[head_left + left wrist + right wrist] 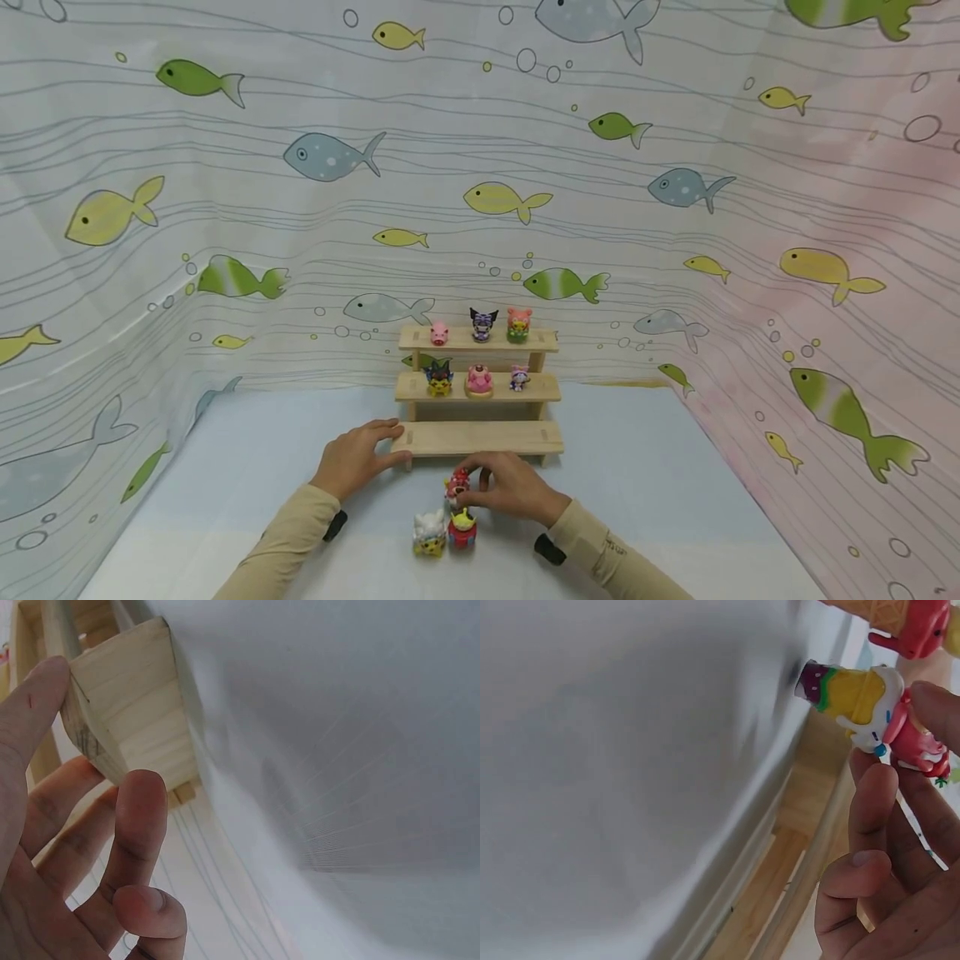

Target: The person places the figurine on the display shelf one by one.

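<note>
My left hand (352,457) grips the left end of the lowest shelf of a stepped wooden display stand (480,437), thumb at its front corner and fingers farther back. Close up in the left wrist view, the shelf end (135,697) lies between thumb and fingers. My right hand (517,487) pinches a small figurine (454,485) in front of the stand; it has a pink-red top over a yellow body with white drips and a purple base (859,697). Just nearer stand a red figurine with a yellow-green head (462,530) and a white-topped figurine with a yellow base (430,533).
On the top shelf (457,341) stand a pink pig figurine (439,334), a dark-eared one (483,325) and a pink-and-green one (518,325). The middle shelf (545,388) bears three more figurines. A fish-print curtain (450,150) surrounds the pale table (645,483).
</note>
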`<state>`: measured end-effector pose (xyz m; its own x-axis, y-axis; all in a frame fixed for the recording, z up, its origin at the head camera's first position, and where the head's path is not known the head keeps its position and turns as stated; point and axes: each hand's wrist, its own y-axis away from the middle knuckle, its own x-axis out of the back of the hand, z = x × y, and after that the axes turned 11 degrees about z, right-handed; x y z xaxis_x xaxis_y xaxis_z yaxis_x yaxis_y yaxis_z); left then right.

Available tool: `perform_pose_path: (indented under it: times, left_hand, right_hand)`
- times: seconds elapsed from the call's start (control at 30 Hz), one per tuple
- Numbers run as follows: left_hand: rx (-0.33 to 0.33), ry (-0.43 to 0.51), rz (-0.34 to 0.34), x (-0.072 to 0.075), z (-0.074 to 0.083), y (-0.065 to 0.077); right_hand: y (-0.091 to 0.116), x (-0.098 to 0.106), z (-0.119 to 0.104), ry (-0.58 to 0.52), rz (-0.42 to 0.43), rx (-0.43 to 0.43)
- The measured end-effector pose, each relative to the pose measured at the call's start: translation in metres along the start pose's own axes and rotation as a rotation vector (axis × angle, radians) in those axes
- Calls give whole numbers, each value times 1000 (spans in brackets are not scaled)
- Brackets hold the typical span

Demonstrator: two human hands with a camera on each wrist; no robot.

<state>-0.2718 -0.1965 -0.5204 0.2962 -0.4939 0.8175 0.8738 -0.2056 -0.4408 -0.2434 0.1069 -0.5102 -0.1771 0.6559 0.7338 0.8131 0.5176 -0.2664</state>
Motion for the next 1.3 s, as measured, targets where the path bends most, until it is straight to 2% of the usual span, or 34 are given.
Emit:
perform_pose_path:
  times: [0.23,0.77,0.97,1.13,1.3]
  left_hand:
    - [6,-2,5,-1,0,0]
    - [12,0,-9,0,-1,0]
    - [13,8,-9,-1,-1,2]
    - [5,9,-7,-1,-2,3]
    - [2,13,-5,0,-1,2]
  right_hand:
    - [-6,5,-3,19,22,-4]
    - [-33,25,-21,38,129,27]
    - [-46,24,-19,17,129,-5]
    - [-59,23,-19,15,131,5]
    - [-70,23,-18,13,125,-29]
